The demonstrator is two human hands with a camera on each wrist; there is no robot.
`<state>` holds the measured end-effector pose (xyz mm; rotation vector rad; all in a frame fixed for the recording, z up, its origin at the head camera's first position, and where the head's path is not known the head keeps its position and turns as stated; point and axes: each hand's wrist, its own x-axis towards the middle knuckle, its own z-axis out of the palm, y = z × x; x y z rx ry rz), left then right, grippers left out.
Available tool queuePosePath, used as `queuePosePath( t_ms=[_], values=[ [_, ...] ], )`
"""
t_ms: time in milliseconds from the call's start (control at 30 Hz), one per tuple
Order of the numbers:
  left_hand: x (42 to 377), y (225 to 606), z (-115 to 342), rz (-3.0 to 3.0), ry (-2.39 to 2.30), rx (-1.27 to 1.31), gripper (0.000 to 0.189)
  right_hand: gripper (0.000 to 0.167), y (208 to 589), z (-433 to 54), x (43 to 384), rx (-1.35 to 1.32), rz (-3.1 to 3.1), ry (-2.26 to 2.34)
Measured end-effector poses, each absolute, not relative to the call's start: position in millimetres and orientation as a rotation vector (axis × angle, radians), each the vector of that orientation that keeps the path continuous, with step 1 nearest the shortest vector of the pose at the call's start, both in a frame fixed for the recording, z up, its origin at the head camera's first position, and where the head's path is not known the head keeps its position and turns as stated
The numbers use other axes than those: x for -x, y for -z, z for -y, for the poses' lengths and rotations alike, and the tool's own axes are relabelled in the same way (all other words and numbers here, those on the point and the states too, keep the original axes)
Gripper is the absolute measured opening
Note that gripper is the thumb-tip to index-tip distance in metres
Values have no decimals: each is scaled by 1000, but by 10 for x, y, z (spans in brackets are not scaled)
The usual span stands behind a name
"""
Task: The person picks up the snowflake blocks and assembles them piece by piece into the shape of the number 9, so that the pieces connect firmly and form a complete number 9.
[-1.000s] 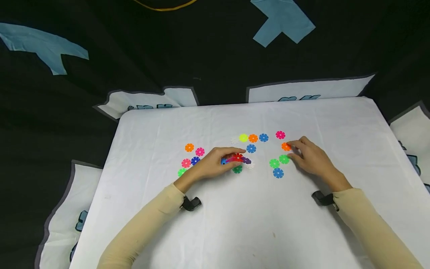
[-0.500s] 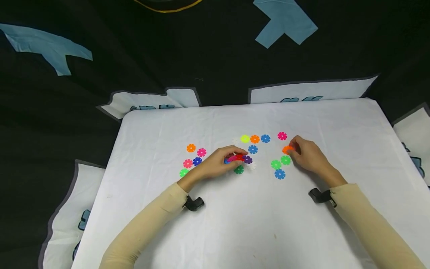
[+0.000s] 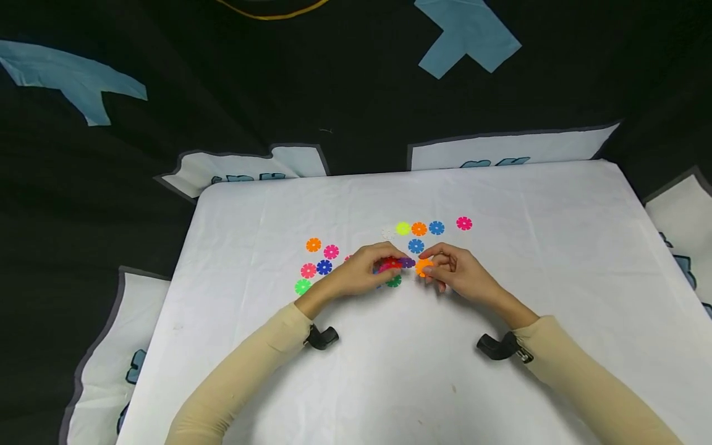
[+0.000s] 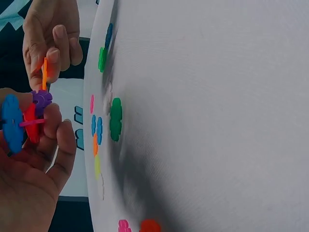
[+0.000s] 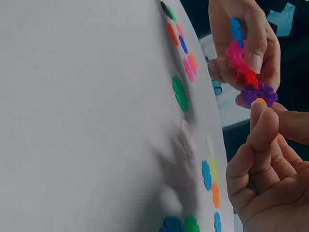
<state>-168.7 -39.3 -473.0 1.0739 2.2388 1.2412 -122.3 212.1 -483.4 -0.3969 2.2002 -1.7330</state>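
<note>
My left hand (image 3: 361, 272) holds a short chain of slotted plastic discs above the white table. In the left wrist view it runs from a blue disc (image 4: 12, 123) through pink and a red disc (image 4: 32, 126) to a purple disc (image 4: 41, 99) at the far end. Between thumb and fingertips, my right hand (image 3: 464, 275) pinches an orange disc (image 3: 424, 267) standing on edge. That disc's edge meets the purple one in both wrist views; whether the slots are engaged, I cannot tell. A dark green disc (image 3: 394, 281) lies below the left fingers.
Loose discs lie flat on the white table (image 3: 356, 383). Several, including an orange disc (image 3: 314, 245), are grouped left of my left hand. A row with a yellow disc (image 3: 403, 228) lies behind the hands, and a pink disc (image 3: 464, 223) farther right.
My right hand has picked up the orange disc from the right and carried it left to the chain. The left hand has stayed nearly in place, still holding the chain.
</note>
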Motion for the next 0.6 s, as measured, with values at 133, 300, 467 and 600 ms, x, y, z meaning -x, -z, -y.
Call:
queuePosePath(
  t_ms=[133,300,467,600],
  values=[
    [1671,4721,412,-2241,-1239,-1073,24,28,4823,-2088,1192,388,-2211,1748],
    [1668,4729,405,-2240,-1248,-1087,24,28,4815,-2072,1162,396,-2210,1802],
    [1665,4745,384,-2235,-1314,-1114,18,28,4810,-2007,1122,356,-2203,1884],
    [1661,4757,368,-2212,-1406,-1107,12,28,4815,-1937,1073,322,-2189,1967]
  ],
)
